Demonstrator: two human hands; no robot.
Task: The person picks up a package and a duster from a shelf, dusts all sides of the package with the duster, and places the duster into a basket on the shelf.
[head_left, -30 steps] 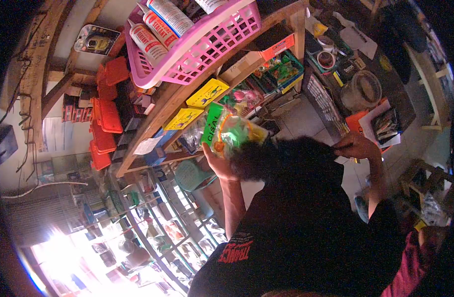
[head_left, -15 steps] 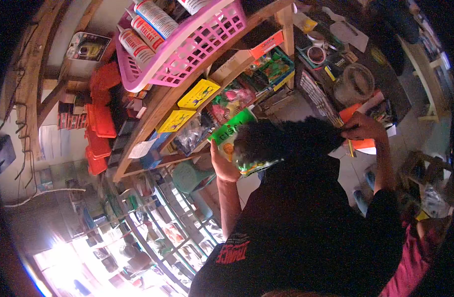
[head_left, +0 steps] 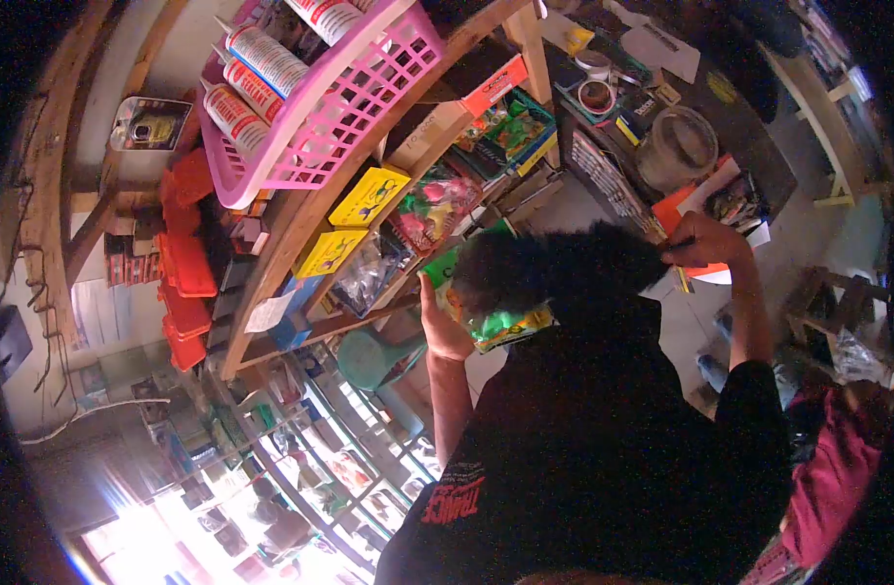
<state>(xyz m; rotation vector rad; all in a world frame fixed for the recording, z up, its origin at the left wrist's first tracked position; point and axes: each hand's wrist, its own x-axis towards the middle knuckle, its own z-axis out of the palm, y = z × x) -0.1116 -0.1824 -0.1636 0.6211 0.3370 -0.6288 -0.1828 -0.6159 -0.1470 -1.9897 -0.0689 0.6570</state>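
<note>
My left hand [head_left: 447, 331] is wrapped round the edge of a clear plastic packet [head_left: 505, 327] with a green printed top and green and yellow contents. Across the packet lies a dark, fluffy duster [head_left: 564, 268], which hides much of its front. My right hand [head_left: 705, 244] is closed on the duster's right end; any handle is hidden in the fingers. Below both hands, my black shirt fills the lower middle of the view.
A pink basket [head_left: 261, 185] of sealant tubes stands on the wooden shelf, above yellow boxes [head_left: 369, 197] and bagged goods. Red cases [head_left: 186, 263] hang at left. A plastic tub [head_left: 677, 146] stands at upper right. A person in a maroon sleeve [head_left: 837, 468] is at lower right.
The view has shifted a little, so the shelf sits lower and further left. The duster now covers more of the packet's green top. Both hands keep their hold.
</note>
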